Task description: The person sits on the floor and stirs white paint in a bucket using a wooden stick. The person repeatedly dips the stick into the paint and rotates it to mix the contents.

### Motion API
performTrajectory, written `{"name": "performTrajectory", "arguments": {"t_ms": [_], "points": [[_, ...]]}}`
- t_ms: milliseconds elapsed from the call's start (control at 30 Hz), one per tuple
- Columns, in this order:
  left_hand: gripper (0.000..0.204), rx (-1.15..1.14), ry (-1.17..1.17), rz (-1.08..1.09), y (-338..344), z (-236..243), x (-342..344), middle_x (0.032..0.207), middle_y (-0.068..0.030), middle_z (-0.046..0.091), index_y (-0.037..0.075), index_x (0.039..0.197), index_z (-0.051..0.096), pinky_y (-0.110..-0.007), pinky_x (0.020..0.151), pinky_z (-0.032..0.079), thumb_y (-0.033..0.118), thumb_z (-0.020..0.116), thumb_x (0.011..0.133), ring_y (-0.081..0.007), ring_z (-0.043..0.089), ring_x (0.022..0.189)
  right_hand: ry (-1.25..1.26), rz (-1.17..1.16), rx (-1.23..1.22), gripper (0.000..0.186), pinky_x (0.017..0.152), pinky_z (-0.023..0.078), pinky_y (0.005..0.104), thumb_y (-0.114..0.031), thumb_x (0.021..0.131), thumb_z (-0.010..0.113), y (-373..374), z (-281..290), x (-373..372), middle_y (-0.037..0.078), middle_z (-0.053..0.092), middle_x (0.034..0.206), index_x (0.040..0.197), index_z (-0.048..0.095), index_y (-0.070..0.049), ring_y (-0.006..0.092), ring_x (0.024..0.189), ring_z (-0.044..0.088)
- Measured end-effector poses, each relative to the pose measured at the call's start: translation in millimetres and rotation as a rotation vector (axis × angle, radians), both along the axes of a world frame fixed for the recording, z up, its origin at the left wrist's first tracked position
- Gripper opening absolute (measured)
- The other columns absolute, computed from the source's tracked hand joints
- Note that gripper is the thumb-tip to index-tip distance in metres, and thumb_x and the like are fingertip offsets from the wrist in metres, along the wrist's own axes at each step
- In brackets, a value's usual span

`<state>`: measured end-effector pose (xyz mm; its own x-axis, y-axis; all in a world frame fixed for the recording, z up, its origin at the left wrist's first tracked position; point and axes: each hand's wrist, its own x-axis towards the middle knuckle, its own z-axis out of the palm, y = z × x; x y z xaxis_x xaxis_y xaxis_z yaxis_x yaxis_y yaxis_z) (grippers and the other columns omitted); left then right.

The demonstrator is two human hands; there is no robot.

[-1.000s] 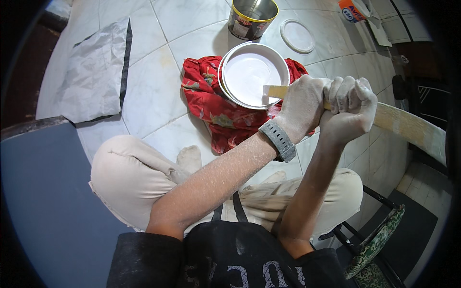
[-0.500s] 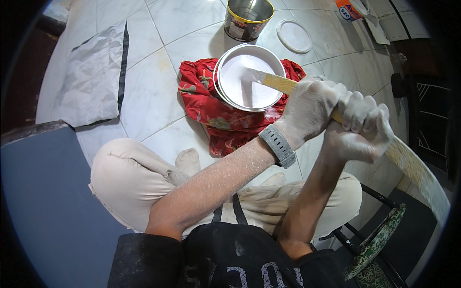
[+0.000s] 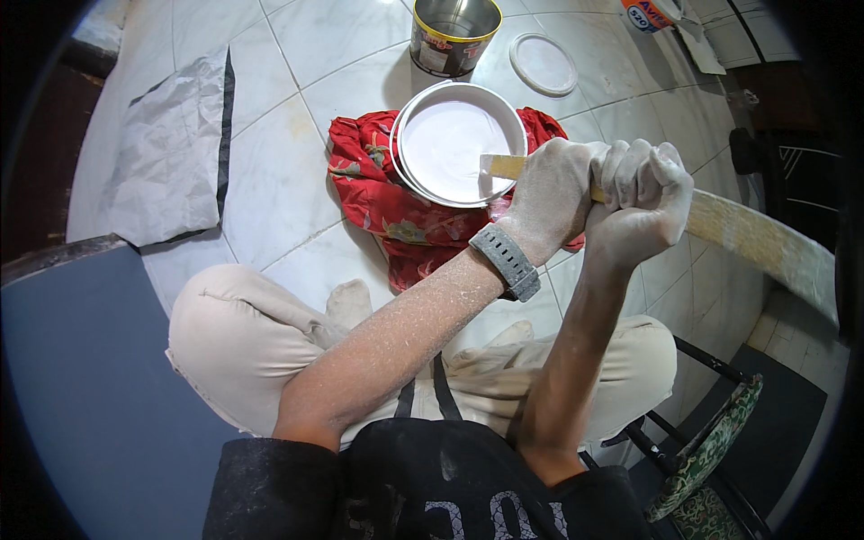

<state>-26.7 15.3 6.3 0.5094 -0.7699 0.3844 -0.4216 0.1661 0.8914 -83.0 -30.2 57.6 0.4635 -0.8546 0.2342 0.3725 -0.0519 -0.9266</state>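
Observation:
Both hands, coated in white, grip one long wooden stick [image 3: 760, 232]. My left hand [image 3: 553, 184], with a grey watch band on its wrist, wraps round the stick nearer the bucket. Just to its right, my right hand [image 3: 641, 198] is closed round the same stick. The white-coated lower end dips into white liquid, likely paint [image 3: 445, 135], inside a white bucket [image 3: 407, 171]. Its other end slants out toward the right edge of the view. Under and around the bucket lies a bunched red floral cloth [image 3: 378, 202].
Behind the bucket stand an open tin with a yellow rim [image 3: 454, 49] and a round white lid [image 3: 543, 65]. An orange-and-white tub [image 3: 650, 13] is at the far right. A whitish sheet [image 3: 171, 153] lies left on the tiles, and a patterned chair [image 3: 711, 450] is at lower right.
Both hands have shifted left and slightly away from me with the stick. Its dipped end has moved toward the bucket's near right side, and its outer end has risen in the view.

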Motion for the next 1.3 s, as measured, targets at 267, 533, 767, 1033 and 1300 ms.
{"name": "performTrajectory", "arguments": {"t_ms": [267, 533, 767, 1033, 1300], "points": [[0.01, 0.173, -0.02, 0.028, 10.3, 10.3, 2.0, 0.077, -0.0166, 0.067, 0.005, 0.083, 0.064, -0.041, 0.069, 0.054, 0.01, 0.07, 0.076, -0.0347, 0.068, 0.08, -0.135, -0.003, 0.065, 0.032, 0.047, 0.022, 0.0273, -0.022, 0.086, 0.044, 2.0, -4.6, 0.0, -0.002, 0.024, 0.05, 0.06, 0.026, -0.016, 0.0097, 0.045, 0.021], [0.011, -0.194, -0.148, 0.137, -0.5, 8.1, 3.4, 0.074, -0.0125, 0.065, 0.007, 0.078, 0.062, -0.039, 0.069, 0.053, 0.01, 0.07, 0.074, -0.0316, 0.066, 0.076, -0.282, -0.029, -0.127, 0.029, 0.04, 0.023, 0.0236, -0.016, 0.086, 0.041, 8.0, 3.6, -3.2, -0.002, 0.022, 0.051, 0.06, 0.027, -0.014, 0.0077, 0.04, 0.024], [0.013, -0.01, -0.044, 0.017, 4.6, 1.9, 9.5, 0.073, -0.0136, 0.066, 0.006, 0.079, 0.062, -0.037, 0.066, 0.054, 0.013, 0.072, 0.075, -0.0315, 0.068, 0.075, 0.037, -0.089, -0.146, 0.034, 0.046, 0.023, 0.0275, -0.018, 0.09, 0.042, 17.4, 2.7, 10.9, -0.002, 0.024, 0.052, 0.06, 0.026, -0.014, 0.0093, 0.044, 0.022], [0.012, 0.167, -0.011, 0.018, 11.1, 5.8, 6.3, 0.077, -0.0169, 0.067, 0.004, 0.084, 0.064, -0.04, 0.069, 0.054, 0.011, 0.07, 0.076, -0.034, 0.068, 0.08, -0.048, -0.034, 0.111, 0.039, 0.046, 0.02, 0.0283, -0.02, 0.091, 0.045, 7.6, 5.2, 10.1, -0.003, 0.023, 0.05, 0.058, 0.025, -0.015, 0.0098, 0.044, 0.019], [0.01, 0.044, -0.09, 0.066, 6.9, 1.2, 6.4, 0.076, -0.0135, 0.067, 0.007, 0.079, 0.063, -0.04, 0.068, 0.053, 0.012, 0.07, 0.075, -0.0318, 0.068, 0.078, -0.236, -0.054, 0.07, 0.036, 0.043, 0.02, 0.0268, -0.022, 0.09, 0.043, 6.0, -9.9, 2.5, -0.003, 0.022, 0.05, 0.06, 0.025, -0.016, 0.0092, 0.043, 0.021]]}}
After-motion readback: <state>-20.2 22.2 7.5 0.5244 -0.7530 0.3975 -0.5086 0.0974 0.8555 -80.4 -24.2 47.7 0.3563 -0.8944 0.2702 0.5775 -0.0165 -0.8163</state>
